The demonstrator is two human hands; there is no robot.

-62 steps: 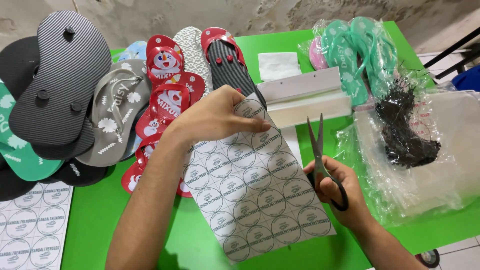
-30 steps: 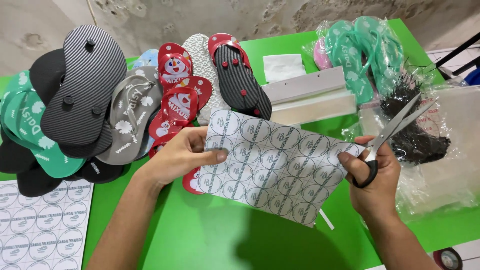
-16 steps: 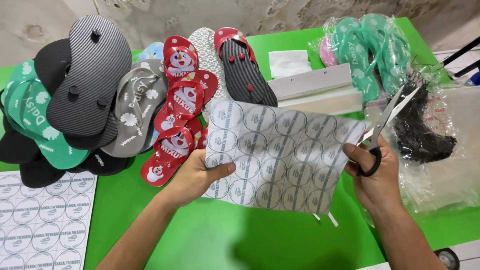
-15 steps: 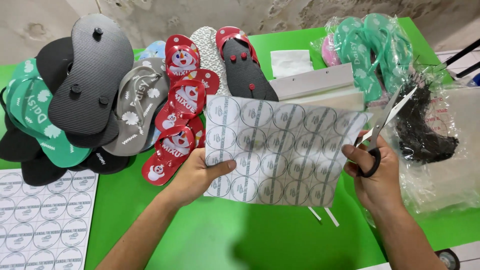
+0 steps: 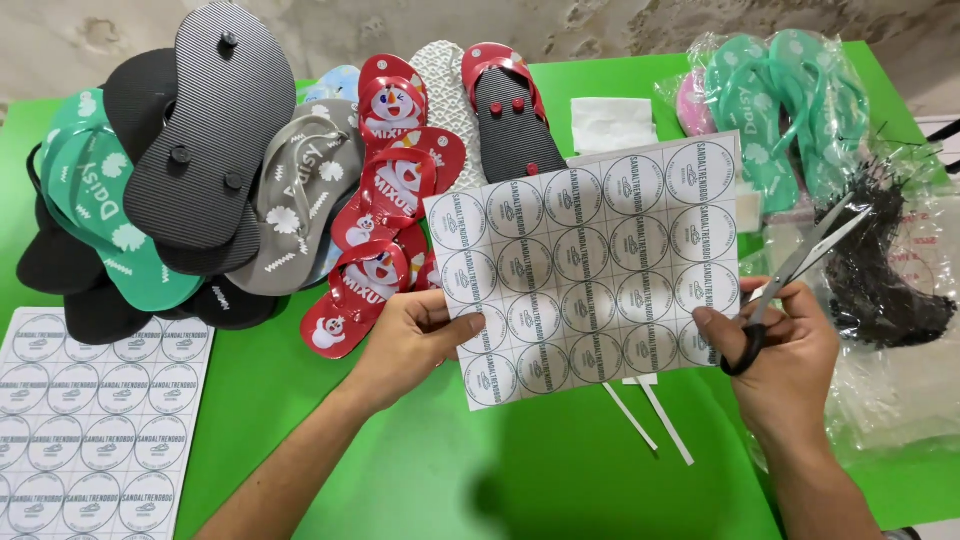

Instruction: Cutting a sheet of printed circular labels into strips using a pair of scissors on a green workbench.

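Left hand (image 5: 405, 340) pinches the sticker sheet (image 5: 590, 262) at its 8 o'clock corner, holding it above the green desk (image 5: 400, 470). Right hand (image 5: 785, 355) grips the sheet's 4 o'clock edge and closed scissors (image 5: 800, 268), blades pointing to 2 o'clock. Sandals (image 5: 250, 190) lie at 10 o'clock.

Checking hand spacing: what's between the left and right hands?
Head view: only the sticker sheet, spanning from left hand to right hand, which also holds scissors.
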